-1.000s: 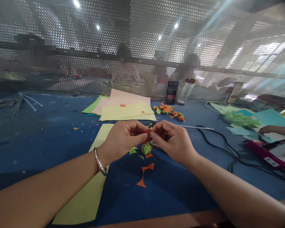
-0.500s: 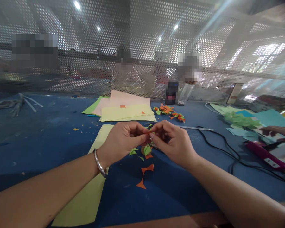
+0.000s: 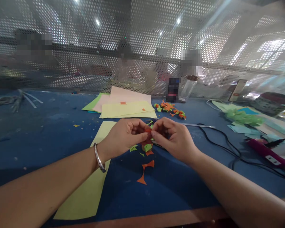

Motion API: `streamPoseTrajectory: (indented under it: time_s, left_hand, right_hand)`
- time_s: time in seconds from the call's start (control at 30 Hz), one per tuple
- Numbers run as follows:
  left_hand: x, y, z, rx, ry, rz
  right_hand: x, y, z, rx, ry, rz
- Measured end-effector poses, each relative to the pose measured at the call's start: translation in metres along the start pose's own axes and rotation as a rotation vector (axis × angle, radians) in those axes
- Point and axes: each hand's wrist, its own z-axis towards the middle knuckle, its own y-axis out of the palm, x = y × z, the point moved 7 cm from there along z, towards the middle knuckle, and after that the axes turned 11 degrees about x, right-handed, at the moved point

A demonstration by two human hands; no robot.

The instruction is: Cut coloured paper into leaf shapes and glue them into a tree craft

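Observation:
Thumb and fingers of my left hand [image 3: 130, 133] pinch a small orange piece of paper [image 3: 147, 130]. From the other side my right hand [image 3: 172, 136] pinches the same piece, and the fingertips of both hands meet around it. Its exact shape is mostly hidden by the fingers. Below the hands, green paper scraps [image 3: 147, 147] and orange bits lie on the blue table. Nearer to me is an orange paper offcut [image 3: 144, 171] with curved edges. A long yellow-green paper strip [image 3: 85, 193] runs under my left forearm, which wears a silver bracelet.
Paper sheets [image 3: 130, 95] are stacked at the back, beside orange and green cuttings [image 3: 168, 107]. On the right lie a magenta power strip [image 3: 270, 153], a black cable [image 3: 224, 144] and pale green papers [image 3: 244, 117]. A perforated metal screen [image 3: 142, 38] stands behind the table.
Both hands keep pinching the orange paper, of which a little more shows between the fingertips. At the right edge, another person's hand has gone from view. The camera view has shifted slightly.

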Motion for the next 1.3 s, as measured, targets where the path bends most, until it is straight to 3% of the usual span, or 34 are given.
streamPoseTrajectory:
  time_s: [0.17, 0.57, 0.8, 0.9, 1.1, 1.3]
  left_hand:
    - [-0.003, 0.001, 0.001, -0.057, -0.029, 0.05]
    - [0.0, 0.0, -0.001, -0.084, 0.108, 0.219]
    - [-0.006, 0.004, 0.0, -0.043, 0.142, 0.654]
    - [-0.011, 0.012, -0.002, -0.102, 0.155, 0.76]
    - [-0.011, 0.014, -0.004, -0.137, 0.295, 0.836]
    - [-0.006, -0.001, 0.001, 0.005, 0.289, 0.605]
  right_hand:
    - [0.003, 0.001, 0.001, -0.034, 0.036, 0.019]
    - [0.008, 0.005, 0.002, -0.102, 0.188, 0.147]
    - [0.018, -0.003, 0.007, -0.021, 0.166, 0.105]
    - [0.02, -0.004, 0.008, -0.023, 0.145, 0.077]
    - [0.02, -0.001, 0.007, -0.031, 0.145, 0.059]
    - [0.021, -0.002, 0.006, -0.018, 0.121, 0.044]
